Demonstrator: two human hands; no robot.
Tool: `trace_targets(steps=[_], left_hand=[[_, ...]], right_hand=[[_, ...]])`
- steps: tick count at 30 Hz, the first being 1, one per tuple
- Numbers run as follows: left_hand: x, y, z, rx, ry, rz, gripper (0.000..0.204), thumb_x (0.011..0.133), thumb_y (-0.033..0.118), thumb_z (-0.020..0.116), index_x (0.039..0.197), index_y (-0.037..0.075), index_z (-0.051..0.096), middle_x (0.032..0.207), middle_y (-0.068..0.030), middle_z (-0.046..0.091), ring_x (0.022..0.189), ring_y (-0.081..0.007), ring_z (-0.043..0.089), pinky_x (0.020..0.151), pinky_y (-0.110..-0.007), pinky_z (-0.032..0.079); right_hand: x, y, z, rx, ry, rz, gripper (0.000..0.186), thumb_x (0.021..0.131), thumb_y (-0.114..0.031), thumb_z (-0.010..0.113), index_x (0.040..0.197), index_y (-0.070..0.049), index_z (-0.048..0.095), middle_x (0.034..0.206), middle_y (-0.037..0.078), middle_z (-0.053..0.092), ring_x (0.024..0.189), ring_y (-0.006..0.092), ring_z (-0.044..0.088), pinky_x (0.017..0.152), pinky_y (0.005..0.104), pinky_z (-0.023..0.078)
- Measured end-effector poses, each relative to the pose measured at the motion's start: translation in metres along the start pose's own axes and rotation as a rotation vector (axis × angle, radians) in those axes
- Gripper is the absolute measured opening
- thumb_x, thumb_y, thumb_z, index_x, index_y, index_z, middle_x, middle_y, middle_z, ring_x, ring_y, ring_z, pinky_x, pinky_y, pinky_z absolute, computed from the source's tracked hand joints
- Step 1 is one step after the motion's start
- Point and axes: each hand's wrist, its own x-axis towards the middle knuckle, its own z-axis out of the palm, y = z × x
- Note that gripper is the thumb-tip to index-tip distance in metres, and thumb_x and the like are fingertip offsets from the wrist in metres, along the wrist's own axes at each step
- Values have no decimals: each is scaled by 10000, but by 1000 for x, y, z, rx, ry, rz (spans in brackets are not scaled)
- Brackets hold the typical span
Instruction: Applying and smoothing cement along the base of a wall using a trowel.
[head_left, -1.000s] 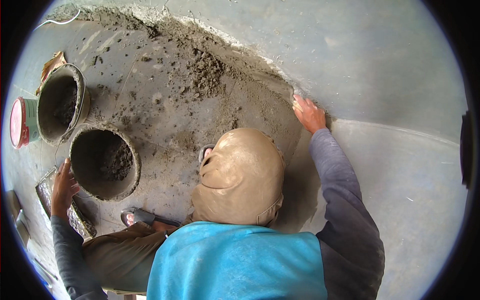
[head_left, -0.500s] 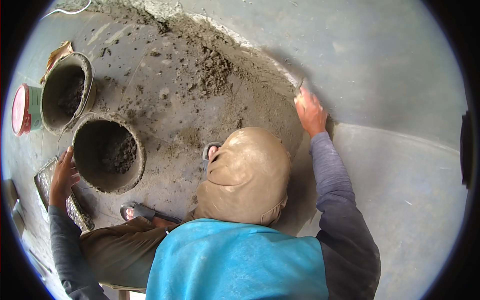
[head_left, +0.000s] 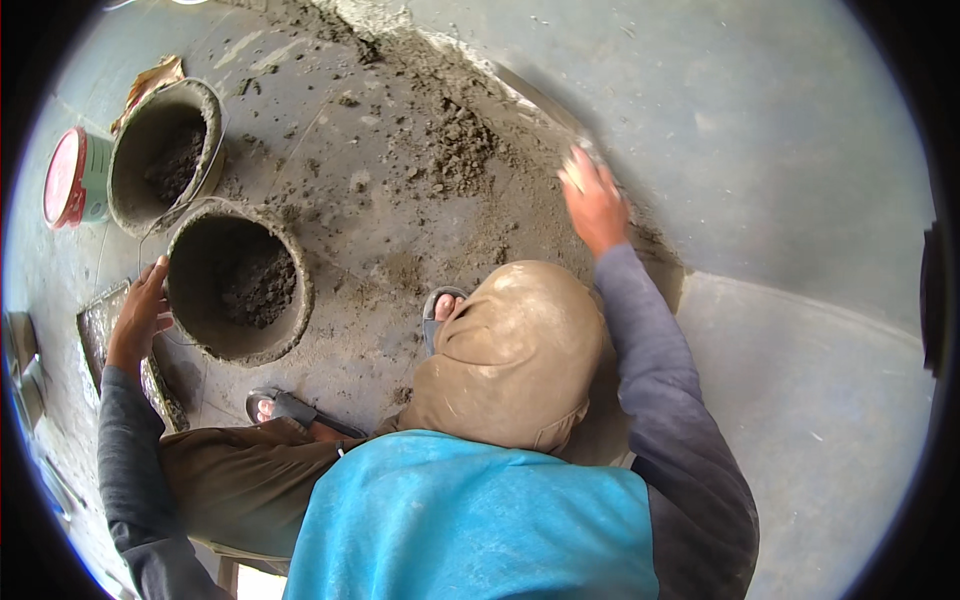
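Note:
My left hand grips the near mortar-caked bucket at its left rim, beside the wire handle; dark, lumpy material lies inside. Out to the right, my right hand is closed on a pale-handled tool, its far end blurred, at the rough mortar edge where the grey floor meets a smooth grey surface. Crumbled mortar is scattered left of that hand.
A second bucket of mortar stands behind the first, next to a red-lidded pail and brown scrap. A wet, dirty tray lies at the left. My sandalled feet and bent knee are between my arms.
My right hand, with the tool, has moved left along the rough edge. My left hand stays at the bucket's rim. The whole view has shifted a little, the buckets appearing higher in it.

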Motion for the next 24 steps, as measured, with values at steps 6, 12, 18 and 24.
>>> trace_targets(steps=[6, 12, 18, 24], left_hand=[[7, 4, 8, -8, 40, 11, 633, 880, 615, 459, 1326, 165, 461, 1026, 18, 571, 805, -98, 493, 719, -306, 384], [-2, 13, 8, 15, 16, 58, 601, 890, 595, 462, 1304, 159, 480, 1029, 25, 574, 805, -99, 494, 730, -306, 383], [6, 7, 2, 5, -10, 36, 571, 894, 602, 444, 1262, 169, 504, 1066, 21, 574, 827, -106, 495, 728, -303, 377], [-2, 4, 5, -8, 12, 61, 566, 908, 582, 443, 1297, 173, 482, 1015, 27, 563, 816, -103, 485, 723, -295, 388]], right_hand=[[56, -64, 10, -28, 32, -144, 436, 912, -365, 519, 1329, -264, 448, 1065, 168, 609, 959, 347, 632, 738, 483, 519], [35, -31, 23, -274, -338, -3, 459, 913, -320, 513, 1348, -225, 401, 1078, 175, 613, 923, 365, 637, 784, 490, 506], [63, -85, 49, -195, -223, -92, 383, 926, -277, 471, 1304, -230, 432, 1052, 187, 611, 884, 375, 645, 753, 480, 516], [32, -14, 61, -219, -351, 18, 379, 900, -245, 523, 1273, -236, 458, 1010, 173, 636, 897, 357, 645, 757, 487, 503]])
